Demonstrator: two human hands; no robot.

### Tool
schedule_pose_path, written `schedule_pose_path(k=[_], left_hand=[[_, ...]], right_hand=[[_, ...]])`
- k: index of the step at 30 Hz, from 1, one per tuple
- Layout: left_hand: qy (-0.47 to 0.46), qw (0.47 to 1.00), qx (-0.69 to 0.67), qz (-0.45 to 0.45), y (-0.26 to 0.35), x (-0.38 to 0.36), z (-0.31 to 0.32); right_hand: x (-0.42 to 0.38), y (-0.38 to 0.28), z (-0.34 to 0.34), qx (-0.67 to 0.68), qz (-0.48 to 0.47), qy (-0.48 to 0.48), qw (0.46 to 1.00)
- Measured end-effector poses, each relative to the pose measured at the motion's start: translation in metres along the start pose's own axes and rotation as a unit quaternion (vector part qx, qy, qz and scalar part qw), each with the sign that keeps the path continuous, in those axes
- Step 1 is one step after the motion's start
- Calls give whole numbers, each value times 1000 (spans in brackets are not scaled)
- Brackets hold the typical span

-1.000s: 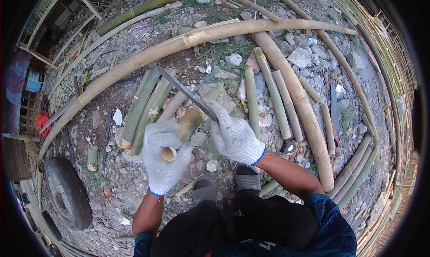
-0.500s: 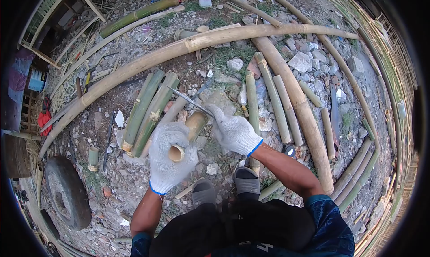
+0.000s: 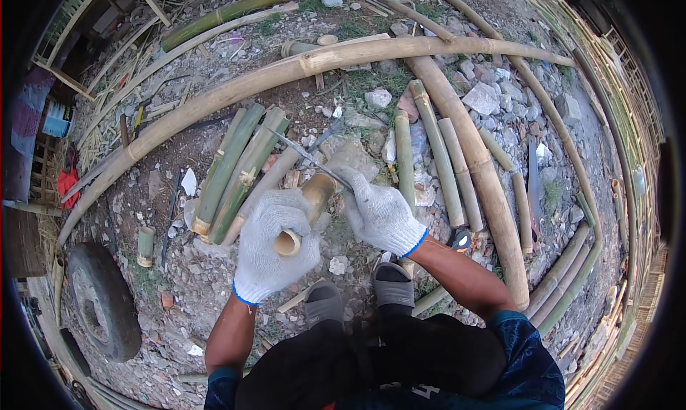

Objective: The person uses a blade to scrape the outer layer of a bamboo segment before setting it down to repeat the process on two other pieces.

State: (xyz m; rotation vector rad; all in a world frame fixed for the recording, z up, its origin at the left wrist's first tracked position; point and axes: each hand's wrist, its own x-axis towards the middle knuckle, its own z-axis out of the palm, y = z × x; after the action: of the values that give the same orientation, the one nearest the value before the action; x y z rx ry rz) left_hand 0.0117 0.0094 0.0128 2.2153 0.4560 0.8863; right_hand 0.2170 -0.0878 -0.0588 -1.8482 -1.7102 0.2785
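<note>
The left grip point(image 3: 264, 251) is clamped around a short bamboo tube point(image 3: 319, 195), a little left of the middle of the frame, with the tube's pale open end facing the camera. From that end the long axis slants toward the upper right, so the far part sticks out beyond the fingers. The right grip point(image 3: 380, 215), just right of the tube, is closed on the lower end of a long blade point(image 3: 307, 156); any handle is hidden inside it. The blade runs toward the upper left and crosses the far end of the tube at a wide angle, though whether the two touch I cannot tell. Green bamboo pieces point(image 3: 251, 173) lie past the left grip, and a tyre point(image 3: 123, 285) sits at the lower left of the frame
</note>
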Motion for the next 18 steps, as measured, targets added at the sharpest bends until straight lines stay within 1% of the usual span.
schedule_pose_path(k=[2, 5, 8, 11, 14, 17, 18], left_hand=[[-20, 1000, -7, 10, 0, 1, -3], [-31, 999, -7, 4, -1, 1, -4], [-39, 999, -2, -7, 3, 0, -6], [-38, 999, 6, -2, 2, -1, -4], [-49, 999, -7, -6, -1, -7, -7], [-96, 995, -33, 1, -4, -3, -13], [-107, 994, -30, 12, -3, 0, -13]], right_hand=[[2, 15, 8, -33, 37, -86, 995], [6, 0, -10, -45, 2, -62, 997], [4, -9, -12, 17, -32, 0, 999], [0, 23, 13, -82, 41, -82, 992], [-1, 26, 0, -79, 101, -77, 989], [-1, 5, -15, 3, 22, 7, 1000], [1, 0, -17, 3, 12, -8, 1000]])
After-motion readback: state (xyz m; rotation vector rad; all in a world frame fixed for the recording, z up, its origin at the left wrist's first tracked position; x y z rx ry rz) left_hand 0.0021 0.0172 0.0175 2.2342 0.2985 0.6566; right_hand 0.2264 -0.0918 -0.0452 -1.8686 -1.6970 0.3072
